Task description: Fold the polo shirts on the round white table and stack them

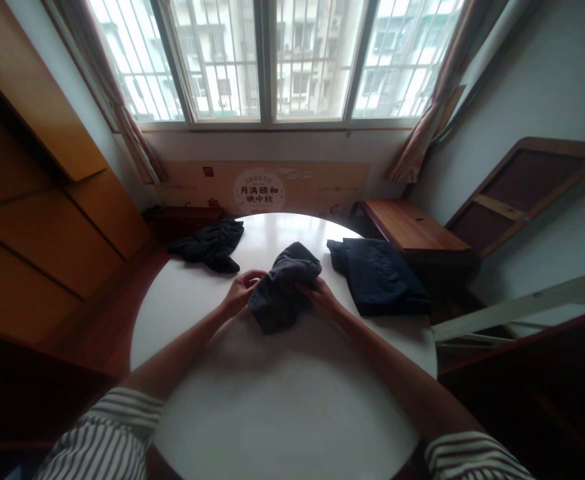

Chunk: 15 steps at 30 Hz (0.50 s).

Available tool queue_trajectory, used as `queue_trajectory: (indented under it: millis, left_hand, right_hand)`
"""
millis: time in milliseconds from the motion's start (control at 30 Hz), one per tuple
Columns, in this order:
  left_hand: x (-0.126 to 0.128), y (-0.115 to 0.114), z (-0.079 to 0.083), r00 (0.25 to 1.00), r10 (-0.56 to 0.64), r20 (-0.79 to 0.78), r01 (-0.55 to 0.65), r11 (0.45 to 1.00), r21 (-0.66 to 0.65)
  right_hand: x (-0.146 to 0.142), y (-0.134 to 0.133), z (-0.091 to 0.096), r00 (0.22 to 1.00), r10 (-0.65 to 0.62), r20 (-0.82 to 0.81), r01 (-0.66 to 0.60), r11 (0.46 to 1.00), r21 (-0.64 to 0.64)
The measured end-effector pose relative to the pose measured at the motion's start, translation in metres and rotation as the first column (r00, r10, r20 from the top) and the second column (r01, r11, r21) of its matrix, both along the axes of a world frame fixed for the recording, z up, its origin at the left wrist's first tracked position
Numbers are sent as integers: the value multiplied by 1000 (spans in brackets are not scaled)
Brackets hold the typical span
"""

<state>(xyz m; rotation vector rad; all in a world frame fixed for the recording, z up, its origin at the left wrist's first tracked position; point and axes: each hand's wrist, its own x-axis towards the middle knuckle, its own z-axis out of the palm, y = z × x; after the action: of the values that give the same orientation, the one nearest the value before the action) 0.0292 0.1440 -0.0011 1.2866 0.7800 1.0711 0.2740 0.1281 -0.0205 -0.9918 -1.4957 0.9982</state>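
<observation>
A bunched dark grey cloth garment (285,290) is held up over the middle of the round white table (272,413). On its left side my left hand (244,291) has its fingers curled at the fabric's edge. My right hand (320,297) grips the garment from the right, with some fingers hidden behind or in the cloth. What kind of garment it is, I cannot make out. A crumpled black garment (210,245) lies at the table's far left edge. To the right rests a folded stack of dark navy clothing (385,277).
Beyond the table stands a low wooden desk (415,227) at the right, under a leaning brown wooden frame (522,187). Orange-brown cabinets (37,240) line the left wall. A printed banner (312,183) hangs below the barred window (307,67). A pale wooden bar (522,303) crosses at right.
</observation>
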Motion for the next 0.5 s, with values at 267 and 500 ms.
queue_trajectory:
  millis: [267,500]
  left_hand:
    - [11,-20,-8,956,-211,-204,237,965,111]
    - [-18,7,9,933,333,136,-353,920,172]
  right_hand:
    - [-3,-6,6,997,50,66,-52,998,29]
    - [2,-16,36,997,-43,70,46,998,-34]
